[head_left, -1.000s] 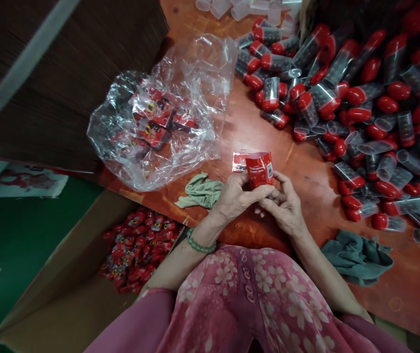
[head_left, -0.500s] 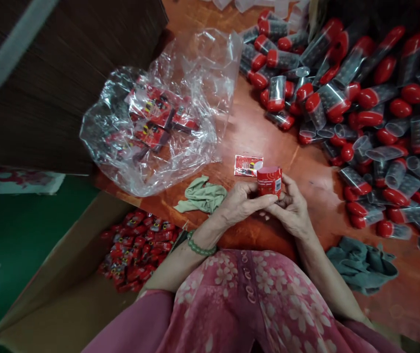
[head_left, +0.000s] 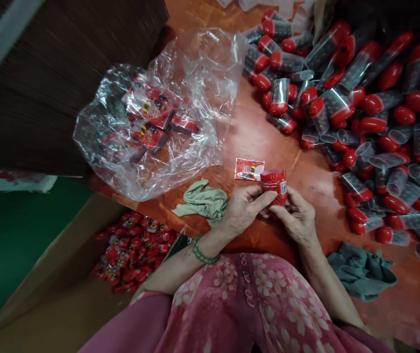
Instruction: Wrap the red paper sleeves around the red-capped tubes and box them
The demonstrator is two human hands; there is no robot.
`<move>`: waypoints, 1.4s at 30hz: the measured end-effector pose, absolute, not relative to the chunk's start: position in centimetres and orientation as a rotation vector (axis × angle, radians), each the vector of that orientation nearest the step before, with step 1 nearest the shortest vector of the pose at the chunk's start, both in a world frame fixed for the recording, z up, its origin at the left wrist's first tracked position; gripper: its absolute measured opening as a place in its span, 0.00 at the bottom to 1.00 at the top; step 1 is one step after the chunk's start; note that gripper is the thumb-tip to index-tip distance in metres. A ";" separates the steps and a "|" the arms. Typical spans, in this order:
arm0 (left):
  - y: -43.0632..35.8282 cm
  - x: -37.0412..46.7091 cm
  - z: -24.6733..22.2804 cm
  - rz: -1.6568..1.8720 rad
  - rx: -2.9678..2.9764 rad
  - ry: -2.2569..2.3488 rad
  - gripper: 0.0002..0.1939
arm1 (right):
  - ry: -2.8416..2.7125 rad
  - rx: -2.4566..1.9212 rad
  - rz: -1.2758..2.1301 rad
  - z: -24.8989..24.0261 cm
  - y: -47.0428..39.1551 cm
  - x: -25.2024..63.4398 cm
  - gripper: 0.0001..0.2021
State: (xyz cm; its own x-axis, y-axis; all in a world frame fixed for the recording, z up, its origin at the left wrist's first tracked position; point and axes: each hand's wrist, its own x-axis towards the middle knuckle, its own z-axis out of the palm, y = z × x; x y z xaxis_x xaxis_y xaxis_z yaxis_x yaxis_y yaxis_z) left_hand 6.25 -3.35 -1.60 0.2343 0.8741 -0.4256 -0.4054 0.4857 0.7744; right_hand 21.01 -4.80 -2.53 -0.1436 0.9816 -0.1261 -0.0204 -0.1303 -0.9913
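Between my hands is a small red printed wrapper (head_left: 275, 186) with a white barcode label, held up just above the table edge. My left hand (head_left: 245, 208) pinches its left side with thumb and fingers. The thumb and fingers of my right hand (head_left: 297, 214) close on its lower right side. Whether anything is inside the wrapper is hidden. Flat on the table just behind lies a red printed card or sleeve (head_left: 247, 169). A crumpled pale green cloth (head_left: 204, 200) rests left of my left hand.
Many clear tubes with red caps (head_left: 320, 113) cover the table's right side. A clear plastic bag (head_left: 195, 147) with red printed packs (head_left: 153, 137) lies left. Below it, a cardboard box (head_left: 44, 274) holds red items (head_left: 132, 250). A dark green cloth (head_left: 362, 272) is at right.
The red wrapper has tilted and shifted slightly right and down between my fingers. My right hand has moved a little lower and right, its grip changed. The whole view has shifted slightly.
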 end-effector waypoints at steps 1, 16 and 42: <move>-3.4 6.3 -1.6 0.938 0.592 0.978 0.21 | -1.225 -1.224 1.411 -2.5 -4.8 21.0 0.21; -4.6 4.0 -0.5 0.967 0.850 1.121 0.17 | -1.397 -1.187 1.310 -3.0 -5.1 20.1 0.21; -9.8 -5.9 -3.0 0.680 2.293 1.709 0.23 | -2.511 -0.827 0.363 -2.6 -4.3 12.4 0.11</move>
